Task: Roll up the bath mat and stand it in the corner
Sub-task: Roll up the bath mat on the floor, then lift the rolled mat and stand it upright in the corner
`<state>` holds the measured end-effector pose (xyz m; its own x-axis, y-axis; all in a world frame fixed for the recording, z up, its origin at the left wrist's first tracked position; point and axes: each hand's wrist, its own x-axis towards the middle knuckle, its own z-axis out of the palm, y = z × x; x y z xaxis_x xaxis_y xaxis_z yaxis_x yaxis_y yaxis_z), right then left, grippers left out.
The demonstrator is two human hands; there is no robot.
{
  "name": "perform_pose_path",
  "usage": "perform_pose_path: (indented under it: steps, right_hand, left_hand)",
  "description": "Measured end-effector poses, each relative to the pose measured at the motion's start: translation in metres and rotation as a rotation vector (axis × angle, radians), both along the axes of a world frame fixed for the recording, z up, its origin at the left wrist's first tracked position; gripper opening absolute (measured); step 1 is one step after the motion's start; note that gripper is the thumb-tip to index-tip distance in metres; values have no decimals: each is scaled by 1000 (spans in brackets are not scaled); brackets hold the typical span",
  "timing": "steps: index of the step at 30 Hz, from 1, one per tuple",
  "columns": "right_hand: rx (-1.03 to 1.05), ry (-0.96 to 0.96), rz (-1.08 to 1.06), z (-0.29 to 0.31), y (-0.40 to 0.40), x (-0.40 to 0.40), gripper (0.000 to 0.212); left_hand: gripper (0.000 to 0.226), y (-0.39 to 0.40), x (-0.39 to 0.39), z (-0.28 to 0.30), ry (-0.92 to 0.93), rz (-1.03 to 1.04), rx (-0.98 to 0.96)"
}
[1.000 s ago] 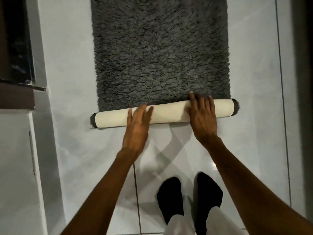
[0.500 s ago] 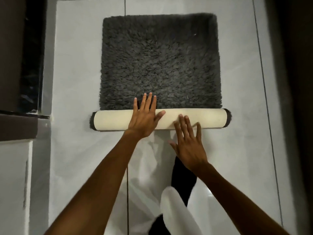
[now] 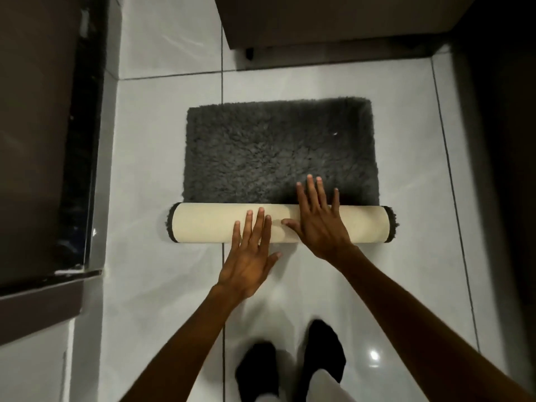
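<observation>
A dark grey shaggy bath mat [image 3: 278,149] lies on the white tiled floor, its near part rolled into a cream-backed roll [image 3: 208,223] lying crosswise. My left hand [image 3: 251,256] rests flat with fingers spread, fingertips on the near side of the roll. My right hand [image 3: 317,219] lies flat over the top of the roll, its fingers reaching onto the grey pile beyond. Neither hand grips anything.
A dark cabinet or wall with a black glossy edge [image 3: 84,140] runs along the left. A brown box-like unit [image 3: 319,21] stands at the far end. A dark wall [image 3: 507,169] closes the right side. My feet in black socks [image 3: 290,364] stand behind the roll.
The roll has grown thicker and moved forward, leaving less flat mat. My right hand went from the near side onto the top of the roll; my left hand drew back to its near side.
</observation>
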<state>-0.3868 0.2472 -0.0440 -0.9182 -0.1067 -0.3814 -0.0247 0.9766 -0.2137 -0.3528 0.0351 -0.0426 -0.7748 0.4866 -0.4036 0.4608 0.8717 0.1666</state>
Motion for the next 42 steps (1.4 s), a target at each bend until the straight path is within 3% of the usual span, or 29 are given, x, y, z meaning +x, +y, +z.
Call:
perform_pose_path:
  steps: [4,6,11,15,19,22,25,29,31,33,35,38,42]
  right_hand:
    - [-22,217,17,19,2,10,59]
    - [-12,207,48,15,-4,21,55]
    - [100,36,107,6,3,-11,85]
    - [149,-17,93,12,4,-64,95]
    - [161,-42,83,20,15,-132,101]
    - [132,-50,69,24,22,-175,104]
    - [68,-36,30,19,34,-222,106]
    - [-39,-44,5,15,53,-290,96]
    - [-93,-127,-12,13,58,-318,98]
    - [-163,-241,-50,10,62,-341,94]
    - [-225,-357,-83,4,65,-360,89]
    - [-292,-530,-137,-4,67,-374,98]
    - [-346,-683,-190,-4,63,-373,96]
  left_hand:
    - [86,26,-85,7,-13,38,-36]
    - [90,38,-129,9,-4,89,-42]
    - [91,51,-192,14,14,168,23]
    - [84,39,-187,23,-63,89,101]
    - [75,26,-179,41,17,147,288]
    - [56,30,-171,45,73,407,402]
    - [33,48,-179,39,0,812,666]
    - [42,77,-218,19,-493,1541,1012]
    - [29,86,-239,5,-731,1749,1151]
    - [31,89,-257,-2,-907,1815,1324]
    - [56,90,-273,-9,-975,1795,1445]
    - [86,89,-294,-12,-1004,1779,1582]
    - [94,90,-302,5,-960,1807,1533]
